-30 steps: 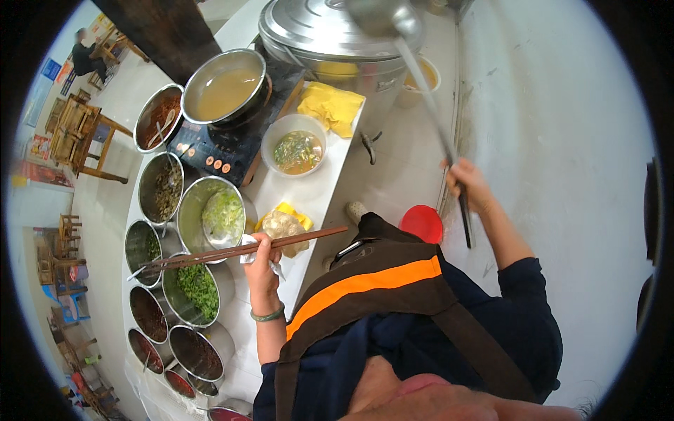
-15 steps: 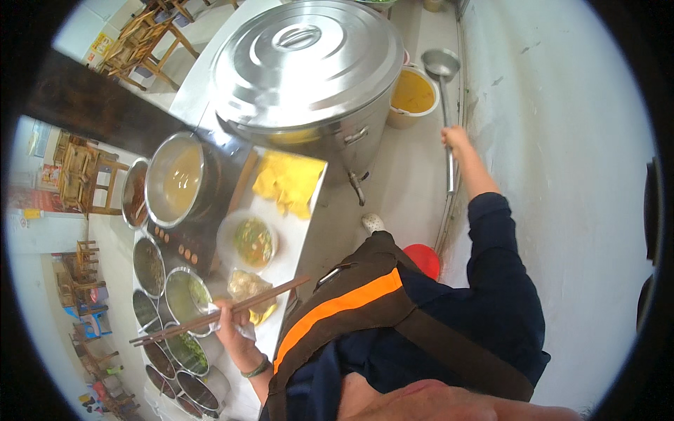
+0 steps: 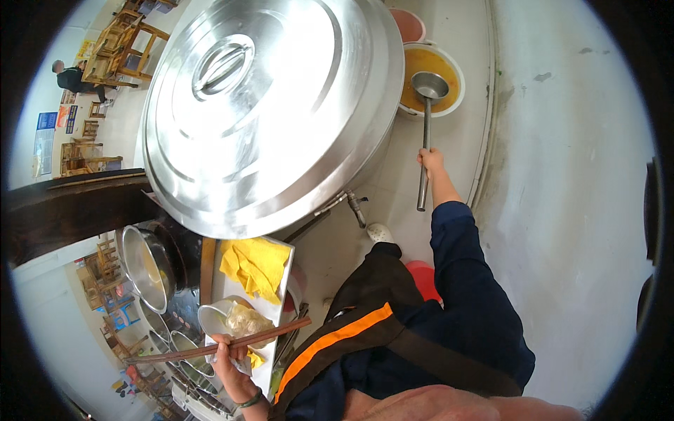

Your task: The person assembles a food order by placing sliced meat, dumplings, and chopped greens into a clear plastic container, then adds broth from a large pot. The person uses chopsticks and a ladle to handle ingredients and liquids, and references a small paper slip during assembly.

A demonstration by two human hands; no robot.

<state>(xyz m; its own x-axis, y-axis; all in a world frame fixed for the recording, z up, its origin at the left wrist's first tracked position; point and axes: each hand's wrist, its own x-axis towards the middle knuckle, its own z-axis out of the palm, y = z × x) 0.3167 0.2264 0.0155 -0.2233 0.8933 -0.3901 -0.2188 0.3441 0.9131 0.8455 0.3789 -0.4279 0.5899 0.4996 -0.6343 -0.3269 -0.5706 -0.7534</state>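
A strip of pale floor [image 3: 393, 191] runs between the big pot [image 3: 281, 133] and the scuffed wall [image 3: 562, 175]. There the right hand [image 3: 432, 161] wraps its fingers around the straight handle of a steel ladle [image 3: 427, 123], whose round bowl is over a bucket [image 3: 457, 83] of orange liquid. The left hand [image 3: 233, 366] has its fingers closed around long wooden chopsticks [image 3: 263, 335], which reach past the edge of the white surface [image 3: 219, 289], near a crumpled yellow cloth [image 3: 254, 268].
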